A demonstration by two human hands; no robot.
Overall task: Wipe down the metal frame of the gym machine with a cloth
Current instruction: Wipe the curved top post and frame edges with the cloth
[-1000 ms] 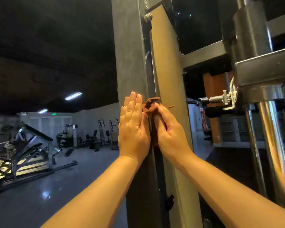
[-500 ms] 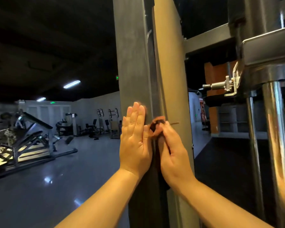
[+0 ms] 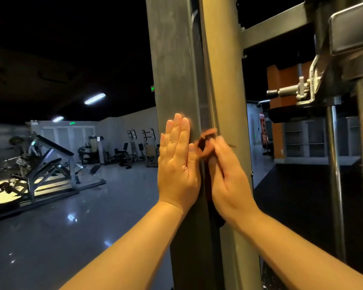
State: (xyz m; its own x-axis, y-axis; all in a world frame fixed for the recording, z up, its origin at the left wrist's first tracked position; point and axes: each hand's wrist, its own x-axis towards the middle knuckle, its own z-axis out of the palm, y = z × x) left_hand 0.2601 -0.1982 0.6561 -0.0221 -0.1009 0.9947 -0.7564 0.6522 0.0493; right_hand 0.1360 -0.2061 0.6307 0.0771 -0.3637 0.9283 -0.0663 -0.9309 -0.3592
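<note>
Room: dim gym hall, glossy floor (image 3: 71, 227), machines (image 3: 40, 164) along its far edge.
Upright: grey metal frame (image 3: 172, 70) fills the middle; top and bottom cut off.
Left: left hand (image 3: 177, 164) flat, fingers straight and together, palm pressed on the frame's left face.
Right: right hand (image 3: 228, 178) just beside it, fingers curled, pinching the cloth (image 3: 205, 141) against the frame's inner edge.
Hard to see: brown cloth blurred, mostly hidden behind the fingers.

A dim gym with a glossy grey floor (image 3: 71, 227), strip lights (image 3: 94, 98), a white wall (image 3: 122, 126) and exercise machines (image 3: 46, 164) at left.
</note>
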